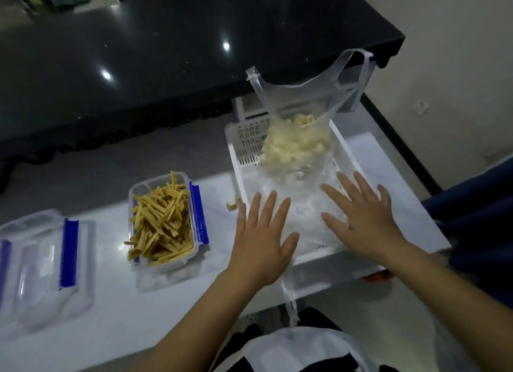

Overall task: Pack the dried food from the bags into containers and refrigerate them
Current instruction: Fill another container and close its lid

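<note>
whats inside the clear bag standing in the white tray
Pale yellowish-white chunks of dried food fill the clear bag. Crumpled plastic hides its bottom, so what lies lowest cannot be seen.

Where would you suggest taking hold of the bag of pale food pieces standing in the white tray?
Probably at the two handle loops of the plastic bag, from above. They stand up clear of the food, which sits low in the bag, so lifting there should keep the mouth upward. Both hands are open and empty now.
</note>
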{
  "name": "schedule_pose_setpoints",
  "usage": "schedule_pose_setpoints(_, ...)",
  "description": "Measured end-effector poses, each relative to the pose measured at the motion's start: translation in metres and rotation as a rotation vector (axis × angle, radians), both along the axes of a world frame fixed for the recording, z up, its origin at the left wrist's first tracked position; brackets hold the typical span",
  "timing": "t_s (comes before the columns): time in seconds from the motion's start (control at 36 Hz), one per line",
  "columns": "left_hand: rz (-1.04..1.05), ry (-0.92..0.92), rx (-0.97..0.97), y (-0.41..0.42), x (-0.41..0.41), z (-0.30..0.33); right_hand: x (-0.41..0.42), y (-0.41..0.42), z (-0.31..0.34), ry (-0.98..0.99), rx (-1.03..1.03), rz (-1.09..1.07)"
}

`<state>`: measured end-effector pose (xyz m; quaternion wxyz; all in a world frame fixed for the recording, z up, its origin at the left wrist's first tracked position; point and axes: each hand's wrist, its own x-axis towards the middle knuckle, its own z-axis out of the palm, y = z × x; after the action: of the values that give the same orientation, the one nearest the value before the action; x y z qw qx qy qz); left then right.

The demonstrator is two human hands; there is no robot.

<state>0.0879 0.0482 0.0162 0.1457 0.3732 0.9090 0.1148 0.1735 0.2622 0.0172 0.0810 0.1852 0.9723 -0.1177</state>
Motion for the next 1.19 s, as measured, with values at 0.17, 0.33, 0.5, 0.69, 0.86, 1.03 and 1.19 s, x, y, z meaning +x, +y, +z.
schedule_pose_setpoints(0.17, -0.018, -0.002, -0.315, 0.016, 0.006, -0.013, 0.000, 0.012, -0.020, -0.209, 0.119, 0.081)
schedule_pose_setpoints(0.33, 0.005, -0.026, -0.309, 0.017, 0.007, -0.010, 0.000, 0.012, -0.015, -0.187, 0.049, 0.088)
schedule_pose_setpoints(0.5, 0.148, -0.091, -0.060, -0.003, 0.015, 0.003, -0.002, 0.001, 0.015, -0.032, -0.177, 0.047)
schedule_pose_setpoints(0.69, 0.392, -0.087, 0.145, -0.065, 0.035, 0.022, -0.003, -0.058, 0.051, 0.050, -0.329, 0.165)
schedule_pose_setpoints(0.86, 0.550, -0.054, 0.186, -0.151, 0.060, 0.026, 0.005, -0.139, 0.074, 0.137, -0.374, 0.259)
schedule_pose_setpoints(1.03, 0.764, -0.065, 0.226, -0.268, 0.092, 0.016, 0.010, -0.253, 0.074, 0.099, -0.353, 0.396)
schedule_pose_setpoints(1.19, 0.920, -0.087, 0.251, -0.398, 0.138, -0.014, 0.012, -0.368, 0.053, -0.020, -0.295, 0.472)
